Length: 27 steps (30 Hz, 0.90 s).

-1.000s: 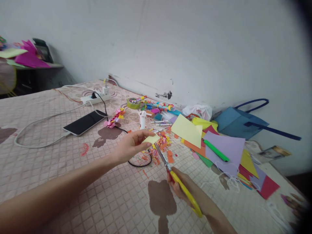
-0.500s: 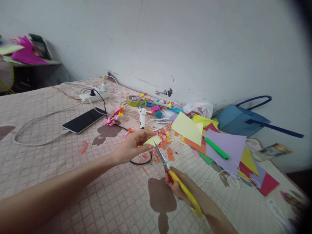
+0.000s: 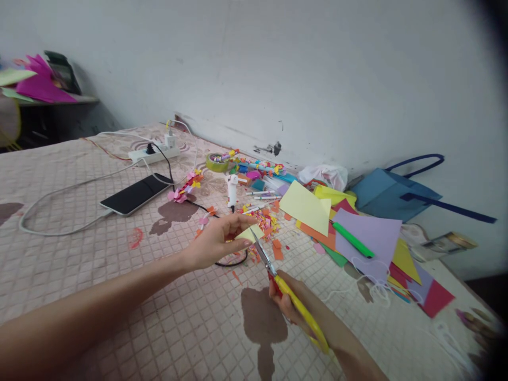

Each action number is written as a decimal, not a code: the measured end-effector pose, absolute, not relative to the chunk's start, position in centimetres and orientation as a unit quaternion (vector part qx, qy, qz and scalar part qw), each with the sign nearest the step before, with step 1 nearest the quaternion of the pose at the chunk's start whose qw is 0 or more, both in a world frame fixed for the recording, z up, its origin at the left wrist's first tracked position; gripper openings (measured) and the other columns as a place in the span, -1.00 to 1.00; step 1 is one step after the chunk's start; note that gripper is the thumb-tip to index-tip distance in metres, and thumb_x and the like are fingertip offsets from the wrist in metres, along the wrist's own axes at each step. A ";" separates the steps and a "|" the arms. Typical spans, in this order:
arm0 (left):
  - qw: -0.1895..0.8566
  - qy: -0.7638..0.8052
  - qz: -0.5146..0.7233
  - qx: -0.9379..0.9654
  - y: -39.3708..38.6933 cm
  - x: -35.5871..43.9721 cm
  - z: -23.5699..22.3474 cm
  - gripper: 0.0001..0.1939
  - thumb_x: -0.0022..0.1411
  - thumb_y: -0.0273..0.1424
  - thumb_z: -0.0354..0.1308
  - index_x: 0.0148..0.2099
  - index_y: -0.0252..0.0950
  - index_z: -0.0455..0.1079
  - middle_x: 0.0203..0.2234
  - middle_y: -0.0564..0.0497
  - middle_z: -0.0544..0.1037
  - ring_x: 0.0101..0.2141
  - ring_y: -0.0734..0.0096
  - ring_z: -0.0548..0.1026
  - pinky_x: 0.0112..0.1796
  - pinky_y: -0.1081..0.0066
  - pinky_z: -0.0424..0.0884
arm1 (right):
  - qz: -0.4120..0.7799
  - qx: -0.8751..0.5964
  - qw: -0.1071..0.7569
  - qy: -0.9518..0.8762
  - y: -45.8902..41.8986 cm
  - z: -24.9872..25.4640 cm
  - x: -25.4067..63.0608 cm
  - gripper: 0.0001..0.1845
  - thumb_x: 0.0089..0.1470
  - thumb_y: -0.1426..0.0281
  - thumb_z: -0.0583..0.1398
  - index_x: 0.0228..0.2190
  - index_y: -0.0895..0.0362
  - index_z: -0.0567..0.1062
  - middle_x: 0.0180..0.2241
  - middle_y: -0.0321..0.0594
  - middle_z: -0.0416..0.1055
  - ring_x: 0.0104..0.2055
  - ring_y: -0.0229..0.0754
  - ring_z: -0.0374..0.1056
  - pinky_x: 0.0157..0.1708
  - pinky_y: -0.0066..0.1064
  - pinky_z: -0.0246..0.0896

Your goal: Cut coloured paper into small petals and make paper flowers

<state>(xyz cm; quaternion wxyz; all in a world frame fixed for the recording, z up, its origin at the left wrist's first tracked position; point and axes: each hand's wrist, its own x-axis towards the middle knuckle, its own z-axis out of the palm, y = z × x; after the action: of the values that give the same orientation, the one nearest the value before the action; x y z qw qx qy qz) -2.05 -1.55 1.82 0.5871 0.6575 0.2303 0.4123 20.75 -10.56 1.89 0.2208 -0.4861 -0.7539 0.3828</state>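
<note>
Between its thumb and fingers, my left hand (image 3: 216, 239) pinches a small piece of pale yellow paper (image 3: 246, 234). My right hand (image 3: 289, 300) is closed around the handles of a pair of scissors (image 3: 273, 272) with yellow and red grips. The blades point away from me and up to the left, with their tips at the paper's edge. Behind the paper lies a heap of tiny coloured paper scraps (image 3: 266, 221). A white glue gun (image 3: 232, 191) stands just beyond my left hand, its black cord running beneath that hand.
At left lie a phone (image 3: 137, 194) on a cable and a power strip (image 3: 154, 154). To the right are coloured paper sheets (image 3: 369, 233), a green cutter-like tool (image 3: 352, 239) and white string (image 3: 381, 292). A blue bag (image 3: 392, 196) leans against the wall.
My left hand has shifted slightly and tilted the yellow paper against the scissor tips. The right hand with the scissors has hardly moved.
</note>
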 end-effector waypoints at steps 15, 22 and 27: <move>0.584 0.235 0.414 0.657 -1.6 -2.1 1.9 -0.59 0.19 -0.42 0.17 0.07 -0.36 0.24 -0.20 -0.11 0.46 -0.23 0.37 0.44 -0.27 0.40 0.37 | 0.390 -0.486 0.205 -0.755 -10.8 2.8 20.3 -0.72 0.19 0.20 -0.05 -0.33 0.13 0.31 -0.44 -0.22 0.36 -0.46 -0.25 0.25 -0.46 -0.42 0.20; 0.582 0.232 0.414 0.660 -1.6 -2.1 1.9 -0.60 0.19 -0.41 0.16 0.07 -0.35 0.25 -0.21 -0.10 0.47 -0.23 0.38 0.45 -0.28 0.41 0.37 | 0.409 -0.491 0.177 -0.748 -10.5 2.7 20.3 -0.71 0.16 0.15 -0.01 -0.36 0.11 0.31 -0.45 -0.23 0.33 -0.48 -0.24 0.23 -0.50 -0.42 0.16; 0.581 0.230 0.418 0.660 -1.6 -2.1 1.8 -0.61 0.18 -0.41 0.17 0.06 -0.32 0.26 -0.20 -0.08 0.47 -0.25 0.39 0.44 -0.30 0.42 0.36 | 0.399 -0.484 0.195 -0.754 -10.6 2.1 20.7 -0.75 0.19 0.19 -0.02 -0.33 0.09 0.31 -0.47 -0.24 0.35 -0.48 -0.25 0.23 -0.51 -0.43 0.15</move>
<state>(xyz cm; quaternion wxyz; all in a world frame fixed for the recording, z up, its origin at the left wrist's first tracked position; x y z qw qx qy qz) -2.13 -1.57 1.81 0.5806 0.6599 0.2301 0.4178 20.67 -10.64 2.10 0.1952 -0.4843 -0.7536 0.3992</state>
